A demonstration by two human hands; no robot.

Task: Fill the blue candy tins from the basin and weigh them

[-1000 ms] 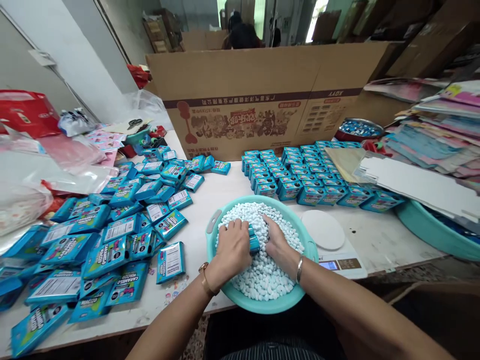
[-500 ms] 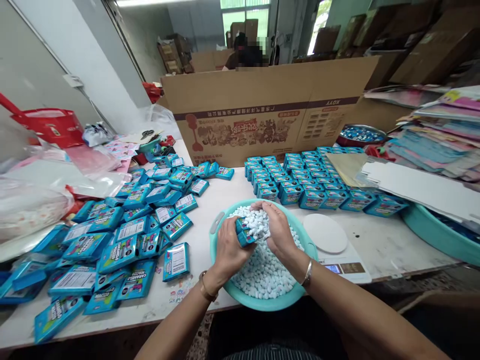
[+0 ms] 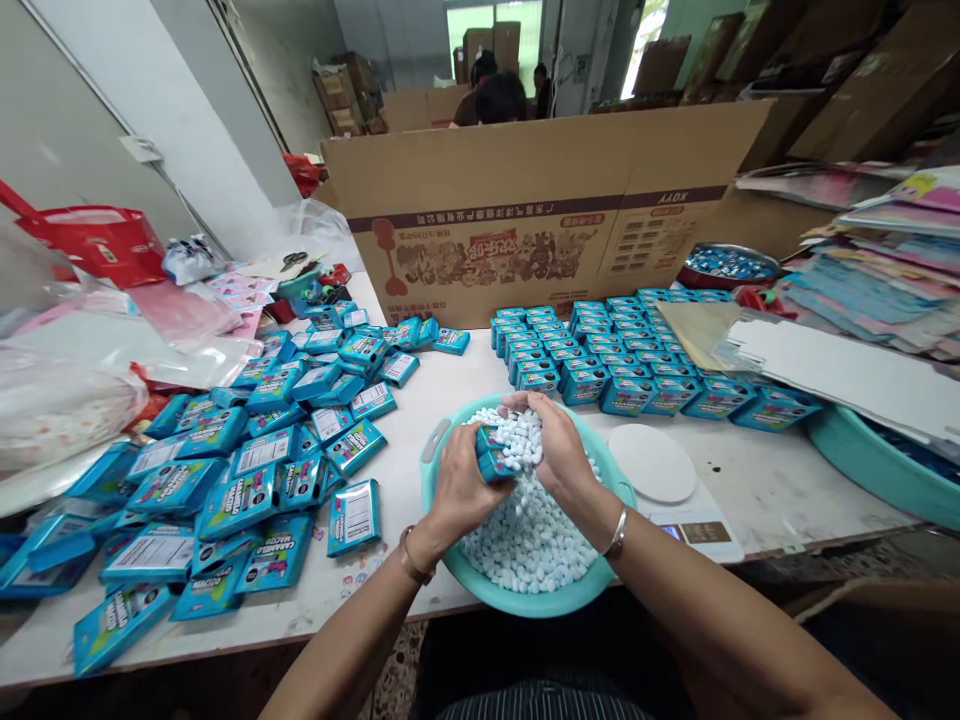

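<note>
My left hand (image 3: pixel 459 482) is closed around small blue candy boxes (image 3: pixel 493 458), tilted over the turquoise basin (image 3: pixel 517 603). How many boxes it holds is partly hidden by the fingers. Against their right side, my right hand (image 3: pixel 561 452) cups a heap of small white candies (image 3: pixel 519 432), and some fall below the hands. More pale candies (image 3: pixel 536 560) fill the basin. Just right of it sits a white scale (image 3: pixel 651 462) with a round plate.
A loose pile of blue boxes (image 3: pixel 240 500) covers the left of the table. Rows of upright boxes (image 3: pixel 626 390) stand behind the basin, before a large carton (image 3: pixel 487 190). White card sheets (image 3: pixel 840 380) lie at right over another turquoise tub (image 3: pixel 847 450). People sit beyond the carton.
Candies now spill from between my hands into the basin. The boxes in my left hand have turned slightly, and both hands have risen a little.
</note>
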